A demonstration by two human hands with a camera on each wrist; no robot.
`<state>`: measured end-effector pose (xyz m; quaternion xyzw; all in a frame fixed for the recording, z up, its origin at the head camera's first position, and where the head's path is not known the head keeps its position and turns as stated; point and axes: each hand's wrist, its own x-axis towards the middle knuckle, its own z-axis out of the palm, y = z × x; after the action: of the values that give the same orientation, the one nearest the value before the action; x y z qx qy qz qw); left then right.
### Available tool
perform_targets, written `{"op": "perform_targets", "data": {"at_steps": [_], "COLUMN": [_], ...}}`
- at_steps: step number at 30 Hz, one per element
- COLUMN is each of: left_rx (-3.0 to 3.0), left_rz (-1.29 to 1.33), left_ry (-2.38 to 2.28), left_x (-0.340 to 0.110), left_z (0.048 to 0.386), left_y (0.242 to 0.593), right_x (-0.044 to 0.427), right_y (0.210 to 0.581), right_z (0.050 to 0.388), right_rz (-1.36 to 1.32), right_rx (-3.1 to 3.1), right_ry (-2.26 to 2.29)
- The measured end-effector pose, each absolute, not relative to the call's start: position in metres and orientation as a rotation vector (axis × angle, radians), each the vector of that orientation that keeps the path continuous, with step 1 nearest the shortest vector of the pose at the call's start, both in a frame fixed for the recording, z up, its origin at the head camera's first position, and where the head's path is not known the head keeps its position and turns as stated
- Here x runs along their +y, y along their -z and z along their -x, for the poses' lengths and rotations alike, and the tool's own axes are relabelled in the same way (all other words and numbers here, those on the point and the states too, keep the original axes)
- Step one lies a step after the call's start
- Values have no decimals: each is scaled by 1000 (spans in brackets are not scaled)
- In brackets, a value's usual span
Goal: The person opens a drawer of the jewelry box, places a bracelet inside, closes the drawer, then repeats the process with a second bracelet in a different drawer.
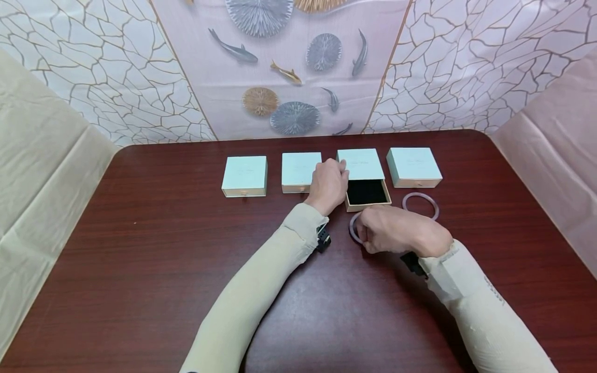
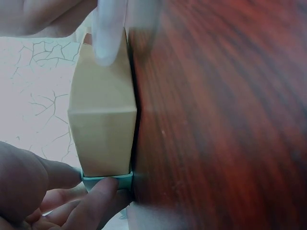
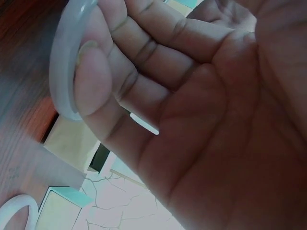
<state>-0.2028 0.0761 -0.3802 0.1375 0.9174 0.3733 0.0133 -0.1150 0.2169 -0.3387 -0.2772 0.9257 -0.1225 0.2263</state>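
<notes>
A pale green box [image 1: 361, 165], third from the left, has its drawer [image 1: 368, 192] pulled out, with a black lining inside. My left hand [image 1: 328, 184] holds this box by its left side; in the left wrist view its fingers [image 2: 96, 196] lie at the green sleeve's edge, beside the cream drawer [image 2: 103, 96]. Just in front of the drawer, my right hand [image 1: 396, 230] pinches a pale lilac ring [image 1: 353, 228] between thumb and fingers. The right wrist view shows the ring [image 3: 62, 62] upright at the fingertips of the right hand [image 3: 192, 115].
Another lilac ring [image 1: 436, 207] lies on the dark red table [image 1: 154, 259], in front of the closed rightmost box [image 1: 415, 165]. Two more closed boxes, the leftmost [image 1: 244, 175] and its neighbour [image 1: 298, 168], stand to the left. A patterned cloth [image 1: 298, 62] hangs behind.
</notes>
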Motion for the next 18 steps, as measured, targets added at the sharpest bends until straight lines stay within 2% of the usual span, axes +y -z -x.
{"op": "perform_targets", "data": {"at_steps": [18], "left_rx": [2854], "left_rz": [-422], "left_ry": [-1169], "left_x": [77], "left_z": [203], "left_y": [381], "right_x": [218], "right_y": [331], "right_z": [112], "right_rz": [779], "right_rx": [2588], "right_ry": [329]}}
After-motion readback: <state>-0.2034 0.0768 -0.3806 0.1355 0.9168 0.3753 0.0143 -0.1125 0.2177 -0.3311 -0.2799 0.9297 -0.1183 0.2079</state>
